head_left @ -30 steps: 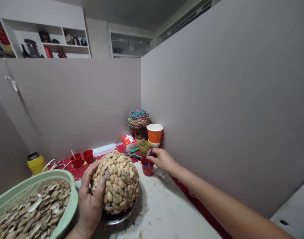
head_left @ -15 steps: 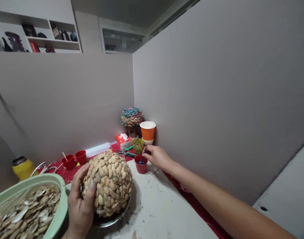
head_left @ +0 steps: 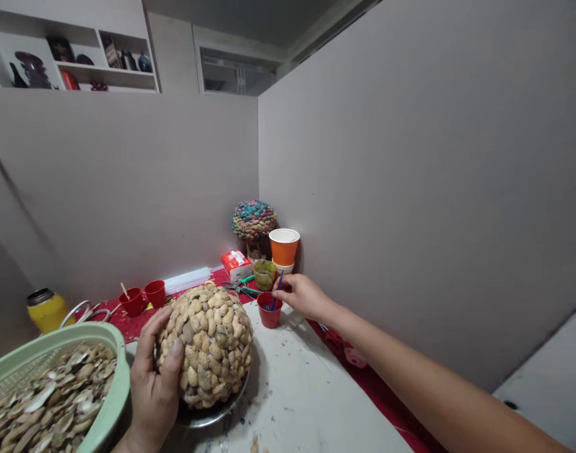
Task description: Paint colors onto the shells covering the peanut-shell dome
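A round ball covered in peanut shells rests in a shallow metal bowl on the white board. My left hand is wrapped around the ball's left side, thumb on the front and fingers behind. Farther back, my right hand pinches a thin blue stick, perhaps a brush. Its lower end is inside a small red cup with dark blue liquid, so the tip is hidden. At the lower left, a green basket holds loose peanut shells.
Behind the red cup are a cup with yellow-green residue, pliers, orange paper cups and a colourful shell-covered tree. Two red cups and a yellow jar stand left. Grey partitions enclose the back and right.
The camera view has shifted slightly. The blue stick leans a little differently in the red cup, still in my right hand. My left hand stays on the ball.
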{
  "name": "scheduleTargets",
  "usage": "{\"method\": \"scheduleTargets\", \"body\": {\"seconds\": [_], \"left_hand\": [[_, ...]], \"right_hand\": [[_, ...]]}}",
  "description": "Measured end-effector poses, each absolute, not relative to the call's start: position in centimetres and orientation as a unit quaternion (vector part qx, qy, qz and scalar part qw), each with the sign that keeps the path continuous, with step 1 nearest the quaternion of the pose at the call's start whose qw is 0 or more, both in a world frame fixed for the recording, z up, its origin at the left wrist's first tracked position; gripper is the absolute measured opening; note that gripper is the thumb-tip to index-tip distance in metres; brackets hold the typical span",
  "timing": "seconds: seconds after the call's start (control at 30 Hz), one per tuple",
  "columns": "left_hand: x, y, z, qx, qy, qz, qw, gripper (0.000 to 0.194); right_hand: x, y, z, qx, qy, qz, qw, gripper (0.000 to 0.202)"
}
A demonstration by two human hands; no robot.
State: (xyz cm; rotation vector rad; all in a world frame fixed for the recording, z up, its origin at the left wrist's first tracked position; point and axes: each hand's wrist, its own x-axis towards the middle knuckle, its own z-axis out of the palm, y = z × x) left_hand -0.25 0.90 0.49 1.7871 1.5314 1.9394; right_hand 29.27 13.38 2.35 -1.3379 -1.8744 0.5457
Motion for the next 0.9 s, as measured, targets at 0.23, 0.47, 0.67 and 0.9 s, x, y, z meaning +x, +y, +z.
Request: {"method": "scheduleTargets", "body": {"seconds": [0.23,0.47,0.67,0.9], "left_hand": [[-0.2,1.0,0.4,0.590,0.495,0.636,0.047,0.040],[-0.3,1.0,0.4,0.590,0.494,0.637,0.045,0.039],[-0.4,1.0,0.3,0.585,0.493,0.642,0.055,0.039],[-0.5,1.1,0.2,0.588,0.494,0.639,0.046,0.040]], "right_hand": [[29.7,12.4,3.5,-0.483,-0.687,0.283,0.464,0.014],[30.7,13.0,3.6,-0.480,-0.620,0.341,0.519,0.017],[31.2,13.0,3.2,-0.477,-0.573,0.386,0.544,0.021],[32.0,13.2,2.3,-0.486,-0.501,0.429,0.573,0.024]]}}
